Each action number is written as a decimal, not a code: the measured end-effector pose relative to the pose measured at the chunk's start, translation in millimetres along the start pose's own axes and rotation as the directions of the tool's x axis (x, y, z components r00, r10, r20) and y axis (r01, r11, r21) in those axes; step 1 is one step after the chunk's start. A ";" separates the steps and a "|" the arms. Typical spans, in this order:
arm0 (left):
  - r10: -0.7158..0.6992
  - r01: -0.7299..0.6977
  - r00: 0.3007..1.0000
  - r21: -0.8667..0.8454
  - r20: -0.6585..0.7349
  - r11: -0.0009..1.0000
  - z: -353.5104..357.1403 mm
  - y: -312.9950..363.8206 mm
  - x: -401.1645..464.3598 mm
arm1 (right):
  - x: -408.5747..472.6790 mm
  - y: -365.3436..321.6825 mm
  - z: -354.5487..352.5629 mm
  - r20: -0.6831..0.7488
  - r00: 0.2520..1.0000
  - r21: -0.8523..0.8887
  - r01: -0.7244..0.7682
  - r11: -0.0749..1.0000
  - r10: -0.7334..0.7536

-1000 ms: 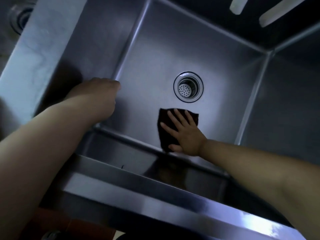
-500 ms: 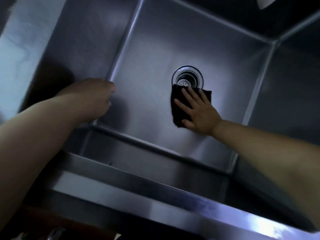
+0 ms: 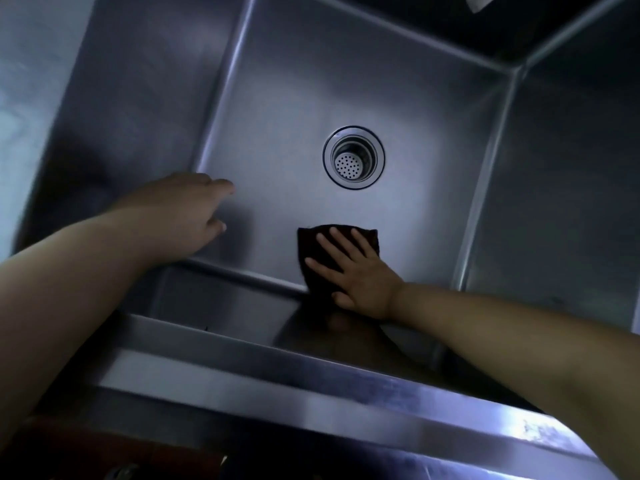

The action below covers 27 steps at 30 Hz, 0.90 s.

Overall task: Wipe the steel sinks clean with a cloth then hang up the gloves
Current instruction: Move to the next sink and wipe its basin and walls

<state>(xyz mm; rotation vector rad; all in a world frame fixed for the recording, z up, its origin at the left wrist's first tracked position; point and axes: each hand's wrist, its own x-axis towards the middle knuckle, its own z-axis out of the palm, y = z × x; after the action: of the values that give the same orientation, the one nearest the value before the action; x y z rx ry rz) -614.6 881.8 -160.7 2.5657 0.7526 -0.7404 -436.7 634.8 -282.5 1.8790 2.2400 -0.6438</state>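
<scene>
Steel fills the frame: the front rim (image 3: 311, 393) of the sink (image 3: 346, 81) runs as a bright band across the bottom, from lower left to lower right, with both bare forearms crossing over it into the basin. Just past the rim, at the lower middle of the frame, the right hand (image 3: 360, 275) lies flat with its fingers spread wide, palm pressing a dark cloth (image 3: 311, 244) against the basin floor where the floor meets the front wall. The cloth sits under the fingers and palm, its upper and left edges showing beyond the fingertips. At centre left the left hand (image 3: 187, 216) holds nothing, fingers loosely extended, near the floor's left front corner; whether it touches the steel cannot be told. Further in, above the cloth and apart from it, the round drain (image 3: 353, 157) with its perforated strainer sits in the floor. Beyond it the back wall rises into the dark upper frame.
</scene>
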 end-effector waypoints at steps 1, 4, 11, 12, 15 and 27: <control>0.019 -0.019 1.000 0.008 0.001 1.000 -1.0 2.4 -0.6 | -3.0 3.4 -1.3 0.007 1.000 -0.006 0.020 1.000 -0.020; 0.093 -0.094 0.995 0.034 0.028 0.995 -4.0 9.8 -3.2 | -21.7 15.8 -2.8 0.039 0.998 -0.032 0.044 0.999 -0.042; 0.272 -0.314 0.941 0.222 0.201 0.923 -11.0 19.8 16.8 | -69.6 34.2 13.7 0.331 0.876 -0.049 -0.354 0.934 0.350; 0.280 -0.320 0.941 0.235 0.188 0.918 -12.4 21.1 24.2 | -71.2 34.5 16.7 0.354 0.841 -0.041 -0.423 0.905 0.409; 0.298 -0.327 0.942 0.234 0.153 0.915 -9.2 26.6 47.8 | -64.5 38.1 16.4 0.351 0.771 0.037 -0.578 0.815 0.531; 0.143 -0.247 0.960 0.489 0.241 0.836 53.1 45.4 88.1 | 44.8 114.6 -24.0 0.086 0.450 0.213 -0.880 0.425 0.889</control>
<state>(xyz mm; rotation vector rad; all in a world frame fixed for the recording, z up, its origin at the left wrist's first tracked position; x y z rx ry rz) -544.9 855.1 -244.9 2.9111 0.2322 -1.2420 -331.4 699.4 -304.0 2.7730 0.8296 -0.6388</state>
